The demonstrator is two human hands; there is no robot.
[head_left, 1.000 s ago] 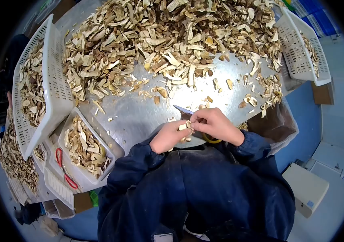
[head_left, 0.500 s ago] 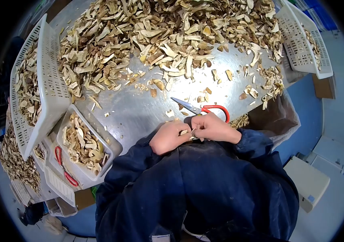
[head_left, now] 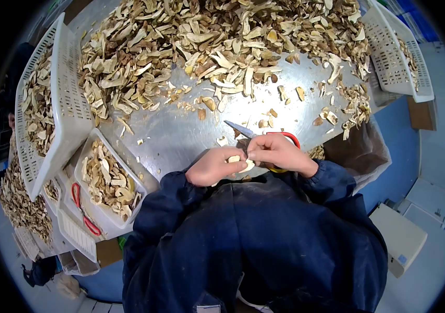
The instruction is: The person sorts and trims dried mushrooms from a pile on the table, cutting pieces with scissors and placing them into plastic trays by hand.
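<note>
The left hand (head_left: 214,166) is clamped on a pale slice (head_left: 248,166), thumb against fingers, with another pale piece (head_left: 234,159) showing beside the thumb; the right hand (head_left: 281,153) has its thumb and forefinger pinched together at the slice's upper edge, though whether they grip it cannot be told; the two hands meet at their fingertips, near the table's edge just above the lap.

Scissors (head_left: 240,129) lie at the right hand, their blades pointing toward ten o'clock and their red handle partly hidden behind it; the metal table (head_left: 180,141) spreads beyond, and from the hands a large heap of dried mushroom slices (head_left: 196,47) lies toward twelve o'clock; a tall white basket (head_left: 71,88) of slices stands tilted at ten o'clock, a white tray (head_left: 123,163) of slices sits at nine, and red-handled scissors (head_left: 78,201) rest between eight and nine; another white basket (head_left: 384,52) is at two o'clock, and a lined bin (head_left: 379,167) at three.
</note>
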